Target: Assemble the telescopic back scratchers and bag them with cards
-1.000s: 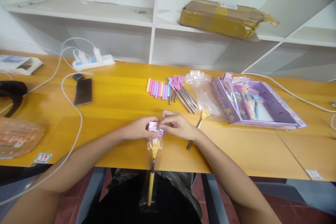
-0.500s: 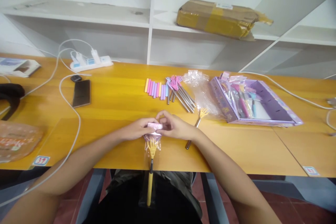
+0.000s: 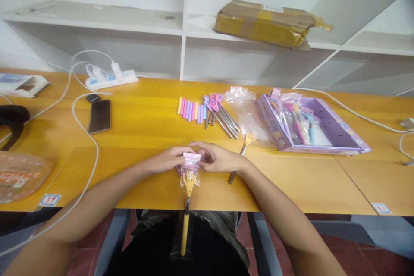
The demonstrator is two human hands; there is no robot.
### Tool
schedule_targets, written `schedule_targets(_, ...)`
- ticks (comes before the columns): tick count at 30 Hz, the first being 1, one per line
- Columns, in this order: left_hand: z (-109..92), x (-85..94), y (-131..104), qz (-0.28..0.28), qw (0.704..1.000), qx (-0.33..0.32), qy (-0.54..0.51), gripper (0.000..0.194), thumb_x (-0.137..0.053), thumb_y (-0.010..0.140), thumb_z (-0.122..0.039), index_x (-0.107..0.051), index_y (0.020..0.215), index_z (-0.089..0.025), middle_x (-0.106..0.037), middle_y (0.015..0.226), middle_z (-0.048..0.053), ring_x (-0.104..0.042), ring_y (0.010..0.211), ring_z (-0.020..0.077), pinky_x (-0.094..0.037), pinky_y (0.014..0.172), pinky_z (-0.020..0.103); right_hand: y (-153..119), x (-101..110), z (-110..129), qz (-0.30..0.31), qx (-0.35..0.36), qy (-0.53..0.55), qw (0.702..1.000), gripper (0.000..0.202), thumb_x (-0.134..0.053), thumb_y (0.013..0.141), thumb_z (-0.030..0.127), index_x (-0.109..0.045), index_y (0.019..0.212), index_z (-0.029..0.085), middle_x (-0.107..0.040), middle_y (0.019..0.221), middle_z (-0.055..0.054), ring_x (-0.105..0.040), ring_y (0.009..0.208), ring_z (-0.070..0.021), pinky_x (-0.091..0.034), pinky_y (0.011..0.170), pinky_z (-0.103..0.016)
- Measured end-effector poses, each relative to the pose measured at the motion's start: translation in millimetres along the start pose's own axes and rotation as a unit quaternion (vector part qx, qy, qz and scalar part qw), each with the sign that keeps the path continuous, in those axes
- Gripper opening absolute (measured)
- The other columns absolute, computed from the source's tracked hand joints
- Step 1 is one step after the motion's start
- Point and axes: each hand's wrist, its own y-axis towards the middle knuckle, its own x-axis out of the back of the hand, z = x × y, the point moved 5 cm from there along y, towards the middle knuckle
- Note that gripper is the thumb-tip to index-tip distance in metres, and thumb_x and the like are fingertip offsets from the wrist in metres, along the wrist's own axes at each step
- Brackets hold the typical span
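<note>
A yellow hand-shaped scratcher (image 3: 185, 224) in a clear plastic sleeve hangs over the front table edge, its claw end up. At the top of the sleeve is a pink and white card (image 3: 192, 159). My left hand (image 3: 170, 159) pinches the card's left side, and my right hand (image 3: 216, 157) holds its right side with curled fingers. Just right of my right hand lies another yellow-clawed scratcher (image 3: 241, 155) with a bare metal rod. Behind my hands are a row of pastel tubes (image 3: 191, 110) and a pile of pink and blue-clawed metal scratchers (image 3: 223, 116).
A purple box (image 3: 343, 131) with packaged scratchers stands at the right, beside clear plastic bags (image 3: 249, 112). At the left are a phone (image 3: 100, 116), a power strip (image 3: 111, 78), a white cable (image 3: 97, 151) and an orange bag (image 3: 24, 175). A taped parcel (image 3: 265, 23) sits on the shelf.
The card between my hands has tilted, so more of its pink face shows. My fingers have shifted slightly around it. The view has moved a little.
</note>
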Motion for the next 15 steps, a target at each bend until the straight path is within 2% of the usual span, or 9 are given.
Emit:
schedule_targets(4, 1, -10.7, -3, 0.048, 0.998, 0.013, -0.034, 0.046, -0.083, 0.087, -0.043, -0.069, 0.124, -0.020, -0.073, 0.116, 0.009, -0.070, 0.101, 0.0222, -0.057, 0.087, 0.034, -2, 1, 6, 0.024, -0.010, 0.066, 0.997, 0.064, -0.076, 0.092, 0.024, -0.049, 0.149, 0.020, -0.070, 0.089, 0.003, -0.064, 0.075, -0.0099, -0.051, 0.073, -0.022)
schedule_targets(7, 1, -22.1, -6, 0.094, 0.996, 0.004, -0.001, 0.052, -0.088, 0.082, -0.040, -0.070, 0.127, -0.021, -0.074, 0.116, 0.009, -0.071, 0.097, 0.0213, -0.059, 0.085, 0.034, -2, 2, 11, 0.051, -0.016, 0.093, 0.994, 0.062, -0.082, 0.092, 0.032, -0.054, 0.145, 0.017, -0.072, 0.089, 0.001, -0.067, 0.075, -0.0099, -0.054, 0.073, -0.022)
schedule_targets(10, -2, -24.6, -5, 0.093, 0.995, -0.022, 0.002, 0.045, -0.088, 0.083, -0.037, -0.072, 0.122, -0.022, -0.076, 0.113, 0.008, -0.073, 0.099, 0.0224, -0.061, 0.087, 0.035, -2, 5, 9, 0.055, -0.041, 0.116, 0.991, 0.062, -0.085, 0.089, 0.039, -0.056, 0.140, 0.017, -0.074, 0.089, 0.000, -0.065, 0.063, -0.0082, -0.049, 0.056, -0.018)
schedule_targets(12, -3, -17.5, -3, 0.046, 0.998, -0.033, -0.037, 0.038, -0.088, 0.083, -0.036, -0.074, 0.115, -0.021, -0.077, 0.108, 0.008, -0.074, 0.098, 0.0227, -0.061, 0.088, 0.036, -2, 8, 6, 0.052, -0.057, 0.142, 0.987, 0.064, -0.087, 0.087, 0.045, -0.055, 0.137, 0.019, -0.074, 0.090, -0.001, -0.063, 0.057, -0.0081, -0.041, 0.044, -0.016)
schedule_targets(13, -2, -10.2, -1, -0.003, 0.997, -0.039, -0.065, 0.036, -0.088, 0.083, -0.037, -0.074, 0.111, -0.019, -0.078, 0.104, 0.008, -0.074, 0.094, 0.0220, -0.061, 0.086, 0.036, -3, 8, 5, 0.052, -0.063, 0.151, 0.985, 0.065, -0.088, 0.086, 0.047, -0.055, 0.134, 0.019, -0.074, 0.091, -0.001, -0.063, 0.057, -0.0087, -0.040, 0.042, -0.016)
schedule_targets(15, -1, 8.7, 0, -0.131, 0.981, -0.059, -0.129, 0.035, -0.091, 0.079, -0.038, -0.073, 0.100, -0.018, -0.077, 0.095, 0.006, -0.073, 0.085, 0.0192, -0.061, 0.080, 0.033, -3, 8, 4, 0.060, -0.067, 0.146, 0.985, 0.065, -0.092, 0.080, 0.049, -0.059, 0.127, 0.019, -0.075, 0.096, -0.002, -0.067, 0.065, -0.0109, -0.045, 0.047, -0.018)
